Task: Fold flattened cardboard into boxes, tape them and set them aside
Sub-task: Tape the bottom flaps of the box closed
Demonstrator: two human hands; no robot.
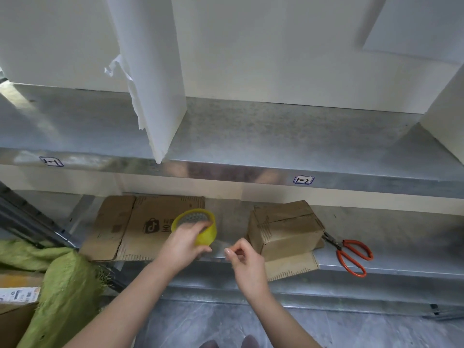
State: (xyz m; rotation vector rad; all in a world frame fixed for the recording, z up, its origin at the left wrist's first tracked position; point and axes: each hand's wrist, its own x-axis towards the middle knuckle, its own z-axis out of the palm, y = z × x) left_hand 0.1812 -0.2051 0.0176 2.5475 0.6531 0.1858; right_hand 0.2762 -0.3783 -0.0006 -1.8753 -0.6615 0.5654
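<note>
Fingers of the left hand curl round a yellow-cored roll of clear packing tape, holding it above the lower steel shelf. The right hand pinches thumb against fingertips on what looks like the tape's free end. A short clear strip runs between the 2 hands, its long axis lying from 9 to 3 o'clock.

At 2 o'clock from the right hand, just beside it, a small folded brown cardboard box stands on a flat cardboard piece. The seam across its top runs roughly 9 to 3, much like the strip. Whether that seam already carries tape I cannot tell.

The right hand is the nearer 1, so the strip probably goes toward 2 o'clock, led by its pinched end. A flattened brown cardboard sheet lies at 10 o'clock from the left hand. Red-handled scissors lie at 3 o'clock from the box.
</note>
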